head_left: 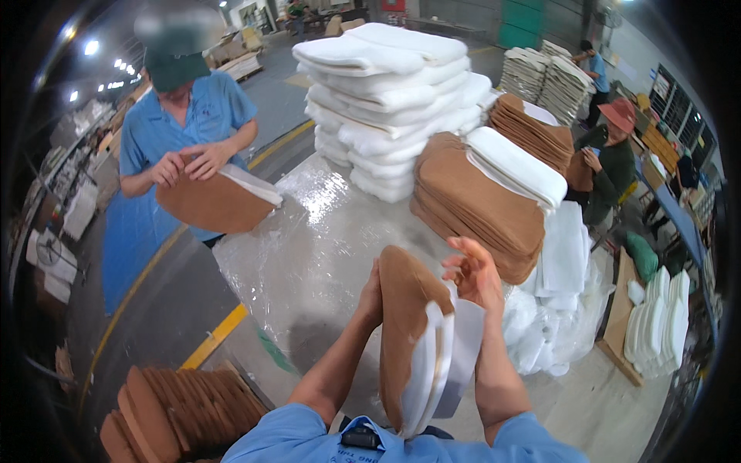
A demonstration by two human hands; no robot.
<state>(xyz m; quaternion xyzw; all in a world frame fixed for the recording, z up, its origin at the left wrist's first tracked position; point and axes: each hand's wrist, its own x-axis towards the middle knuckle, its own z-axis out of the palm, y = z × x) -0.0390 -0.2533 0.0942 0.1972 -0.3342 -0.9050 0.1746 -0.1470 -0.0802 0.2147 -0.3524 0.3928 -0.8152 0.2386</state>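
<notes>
Apparently at the step of lining up or checking the layers of a brown padded piece (403, 309), judging by the upright, edge-on pose. Would next call for closing the right hand (480, 284) on the loose side, so as to keep the pale sheet (461, 351) flat against the white layers (423, 374) without letting the brown cover slip. Held up between both hands, before the plastic-covered tabletop (270, 270), with the brown face toward the left hand (372, 297) and with the white layers and pale sheet toward the right. On the left, in contact along the flank of the piece, but with fingers mostly hidden behind it; cannot tell how tightly gripped. On the right, spread and slightly curled beside the upper end, apparently pinching nothing; cannot tell whether touching the pale sheet near the palm. Backed by a brown stack (478, 212) just past the right hand and by a taller white stack (386, 100) farther off. Flanked at the left by a co-worker (185, 123) with a similar brown piece (212, 202) in hand.
</notes>
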